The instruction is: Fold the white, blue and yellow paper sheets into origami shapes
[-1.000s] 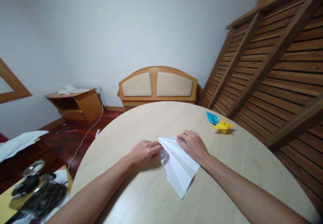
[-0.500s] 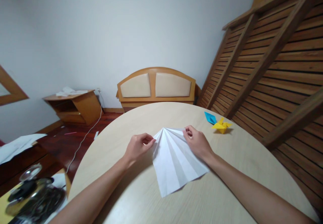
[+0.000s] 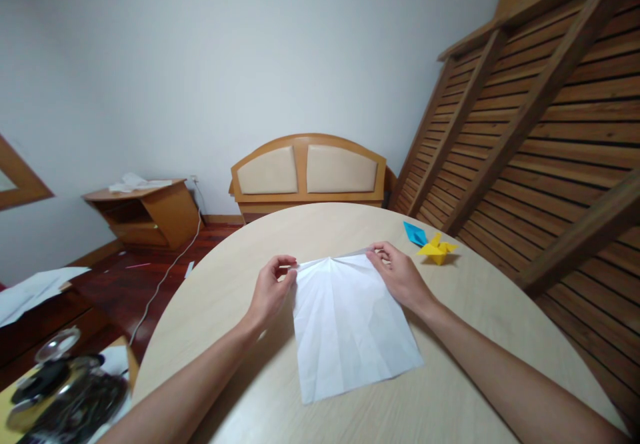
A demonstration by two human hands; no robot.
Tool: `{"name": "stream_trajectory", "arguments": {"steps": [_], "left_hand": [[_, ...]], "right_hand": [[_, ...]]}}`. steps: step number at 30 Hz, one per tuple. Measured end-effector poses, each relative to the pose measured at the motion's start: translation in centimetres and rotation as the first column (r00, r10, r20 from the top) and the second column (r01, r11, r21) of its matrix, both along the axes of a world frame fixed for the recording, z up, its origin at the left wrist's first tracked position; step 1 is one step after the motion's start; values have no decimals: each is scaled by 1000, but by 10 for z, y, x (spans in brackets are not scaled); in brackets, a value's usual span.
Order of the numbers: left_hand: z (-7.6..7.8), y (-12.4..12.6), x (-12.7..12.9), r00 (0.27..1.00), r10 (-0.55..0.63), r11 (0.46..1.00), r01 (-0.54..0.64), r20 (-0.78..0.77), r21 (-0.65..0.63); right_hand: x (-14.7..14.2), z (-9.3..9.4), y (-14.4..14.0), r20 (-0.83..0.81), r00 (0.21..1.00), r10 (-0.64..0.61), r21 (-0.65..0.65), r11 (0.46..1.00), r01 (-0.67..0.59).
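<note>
A white sheet of paper (image 3: 350,334) is held over the round table, its creases fanning out from a point in the middle of its far edge. My left hand (image 3: 273,289) pinches its far left corner between thumb and fingers. At the far right corner, my right hand (image 3: 395,271) grips the paper in the same way. The sheet is spread nearly flat, with its near edge towards me. Beyond my right hand lie a yellow origami figure (image 3: 438,251) and a blue folded paper piece (image 3: 415,233), close together.
The pale round table (image 3: 500,357) fills the foreground. A wooden headboard (image 3: 302,164) stands behind it, and a slatted wooden frame (image 3: 540,137) leans at the right. At lower left, a low surface holds a glass-lidded pot (image 3: 57,364) and cables. A small cabinet (image 3: 150,211) is farther back.
The paper's folds have opened out and the sheet is wider and flatter. My left hand has moved left with its corner; my right hand has shifted slightly right.
</note>
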State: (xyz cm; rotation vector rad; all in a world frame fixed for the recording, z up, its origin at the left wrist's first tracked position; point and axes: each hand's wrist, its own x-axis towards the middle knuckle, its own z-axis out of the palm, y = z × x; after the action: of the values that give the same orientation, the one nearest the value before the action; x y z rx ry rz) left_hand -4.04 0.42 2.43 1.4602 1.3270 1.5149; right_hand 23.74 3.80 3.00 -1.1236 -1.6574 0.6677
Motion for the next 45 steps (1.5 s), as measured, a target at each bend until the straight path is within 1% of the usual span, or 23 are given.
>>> {"name": "stream_trajectory", "arguments": {"steps": [2, 4, 7, 9, 11, 13, 15, 16, 19, 20, 22, 25, 29, 32, 34, 37, 42, 45], "left_hand": [[-1, -3, 3, 999, 31, 998, -33, -25, -52], [0, -6, 5, 1000, -10, 986, 8, -8, -167], [2, -10, 6, 983, -138, 929, 170, 118, -330], [3, -11, 6, 956, -217, 877, 280, 198, -390], [3, -11, 5, 937, -284, 842, 345, 204, -415], [3, -11, 5, 928, -351, 836, 369, 121, -407], [2, -12, 5, 922, -386, 857, 350, -21, -378], [2, -12, 5, 918, -383, 875, 325, -103, -359], [0, -15, 8, 897, -291, 943, 212, -331, -255], [-1, -16, 9, 887, -256, 960, 186, -383, -211], [-2, -18, 10, 873, -212, 976, 169, -439, -136], [-2, -20, 10, 871, -213, 977, 190, -442, -97], [-1, -19, 7, 852, -262, 965, 235, -453, -116], [-2, -19, 5, 823, -248, 965, 254, -511, -60], [-2, -19, 4, 820, -229, 965, 260, -525, -14], [0, -20, 4, 840, -225, 961, 274, -494, 27], [2, -20, 8, 878, -302, 947, 320, -371, -14], [-1, -19, 9, 894, -283, 955, 298, -347, -11]], "right_hand": [[-2, -1, -2, 16, 999, 44, -6, 999, -44], [-4, -1, -4, 35, 997, 75, 5, 997, -75], [-6, -1, -6, 20, 991, 131, -5, 991, -131], [-6, 0, -8, -8, 985, 171, -23, 985, -171], [-6, 1, -8, -22, 981, 193, -26, 981, -193], [-4, 2, -9, -24, 980, 197, -19, 980, -198], [-3, 3, -8, -18, 980, 201, -21, 979, -201], [-2, 3, -8, -14, 979, 205, -28, 978, -205], [0, 4, -8, -1, 975, 222, -57, 973, -222], [1, 4, -9, 4, 973, 232, -66, 971, -231], [2, 5, -9, 24, 966, 256, -76, 964, -253], [7, 7, -8, 89, 952, 292, -90, 954, -284], [16, 8, -6, 168, 917, 361, -140, 930, -340], [21, 8, -4, 181, 919, 349, -150, 934, -325], [22, 8, -3, 171, 924, 343, -168, 934, -316], [23, 7, -4, 128, 929, 348, -214, 924, -317], [25, 4, -2, 61, 925, 374, -273, 898, -345], [27, 2, 0, 27, 920, 391, -327, 873, -361]]}}
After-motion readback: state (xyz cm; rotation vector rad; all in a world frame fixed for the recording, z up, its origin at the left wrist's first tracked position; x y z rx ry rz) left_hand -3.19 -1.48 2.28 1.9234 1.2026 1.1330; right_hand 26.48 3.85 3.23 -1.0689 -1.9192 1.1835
